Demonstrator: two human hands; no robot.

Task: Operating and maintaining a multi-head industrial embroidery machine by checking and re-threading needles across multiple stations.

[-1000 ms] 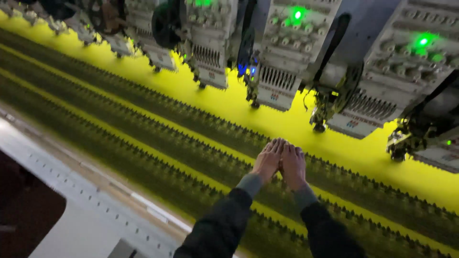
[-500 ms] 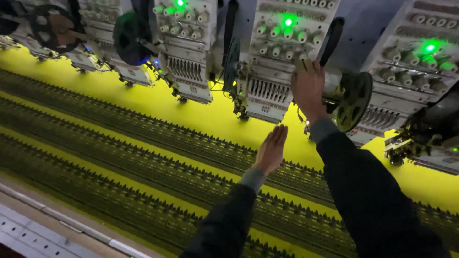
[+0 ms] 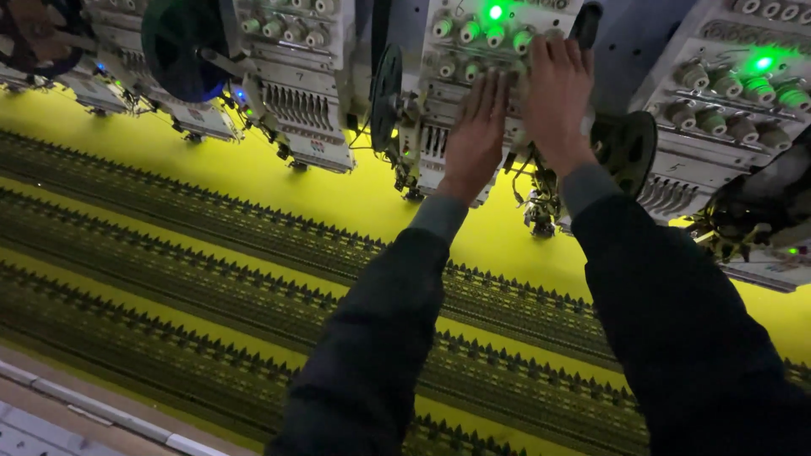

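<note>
Hands on an embroidery head (image 3: 473,76).
Left hand (image 3: 475,135) and right hand (image 3: 556,101) lie flat, unclenched; rigid housing (knobs (image 3: 473,32) likely delicate).

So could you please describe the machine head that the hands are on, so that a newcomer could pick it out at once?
Above the yellow fabric runs a row of white embroidery heads. The one meant, the middle head, is the second of three fully seen from the left. Unlike its neighbours, it has the left hand and the right hand pressed flat against its front, just below a lit green lamp.
</note>
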